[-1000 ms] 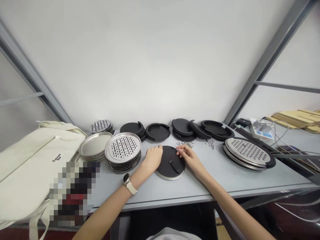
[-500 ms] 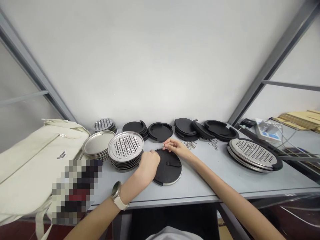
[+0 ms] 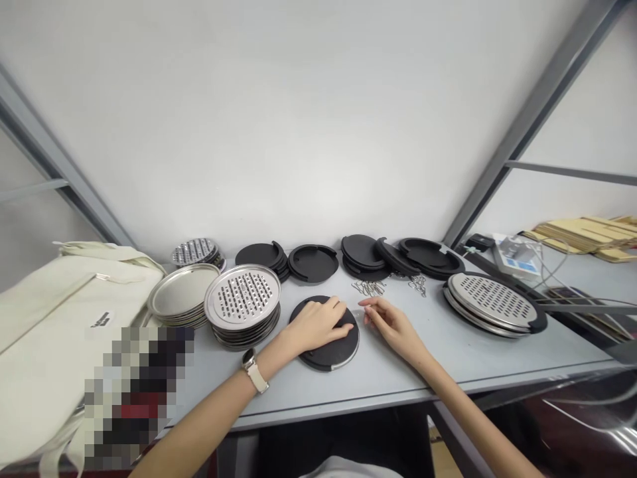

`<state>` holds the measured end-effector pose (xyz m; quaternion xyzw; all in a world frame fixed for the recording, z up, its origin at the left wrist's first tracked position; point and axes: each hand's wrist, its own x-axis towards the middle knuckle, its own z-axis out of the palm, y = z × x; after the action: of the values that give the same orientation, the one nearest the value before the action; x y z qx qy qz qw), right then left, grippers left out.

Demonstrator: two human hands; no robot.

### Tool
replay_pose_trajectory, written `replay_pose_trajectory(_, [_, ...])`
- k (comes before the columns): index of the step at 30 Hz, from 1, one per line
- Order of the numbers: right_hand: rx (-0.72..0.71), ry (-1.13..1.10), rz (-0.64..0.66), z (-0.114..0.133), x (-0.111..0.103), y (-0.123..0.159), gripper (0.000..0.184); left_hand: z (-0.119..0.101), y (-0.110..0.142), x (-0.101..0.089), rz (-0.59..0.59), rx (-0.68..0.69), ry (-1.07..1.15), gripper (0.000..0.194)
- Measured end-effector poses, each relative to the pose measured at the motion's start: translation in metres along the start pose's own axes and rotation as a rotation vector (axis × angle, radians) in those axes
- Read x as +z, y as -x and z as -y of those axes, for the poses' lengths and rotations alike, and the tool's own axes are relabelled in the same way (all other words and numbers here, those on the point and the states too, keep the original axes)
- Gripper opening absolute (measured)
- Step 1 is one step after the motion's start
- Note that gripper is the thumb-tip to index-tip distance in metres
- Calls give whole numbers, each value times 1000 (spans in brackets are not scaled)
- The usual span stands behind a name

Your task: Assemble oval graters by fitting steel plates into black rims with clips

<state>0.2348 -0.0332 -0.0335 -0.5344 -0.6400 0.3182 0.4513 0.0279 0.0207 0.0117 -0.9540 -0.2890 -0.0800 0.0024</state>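
Note:
My left hand (image 3: 321, 324) lies over a round black disc (image 3: 326, 356) with a metal strip at its front edge. Its fingers are spread across the top and cover much of the disc. To the right of the disc, my right hand (image 3: 393, 328) hovers just above the table, thumb and fingers drawn together. A tiny shiny thing seems to be at those fingertips, too small to name. Behind them lies a small pile of metal clips (image 3: 368, 287), with a second pile of clips (image 3: 417, 284) further right.
Left stand a stack of perforated metal grater discs (image 3: 243, 299) and a stack of plain metal discs (image 3: 182, 292). Black round holders (image 3: 313, 263) line the wall. Graters in black rims (image 3: 492, 302) lie right. A cream bag (image 3: 64, 318) fills the left side.
My left hand has gone from a curled grip at the disc's left edge to spread on top of it. My right hand has moved off the disc's far edge, rightward and nearer.

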Motion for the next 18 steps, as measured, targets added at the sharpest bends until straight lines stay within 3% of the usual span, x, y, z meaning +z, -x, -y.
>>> replay_pose_trajectory(5, [-59,83,-119,9,13,-3,22,4,8,1,-31,-39,19,24])
replay_pose_trajectory(10, [-88,158,-16,11,18,-3,13,3,9,2,-63,-61,37,23])
replay_pose_trajectory(18, [-247,193,70,13,23,-6,7,5,9,6,-86,-31,124,21])
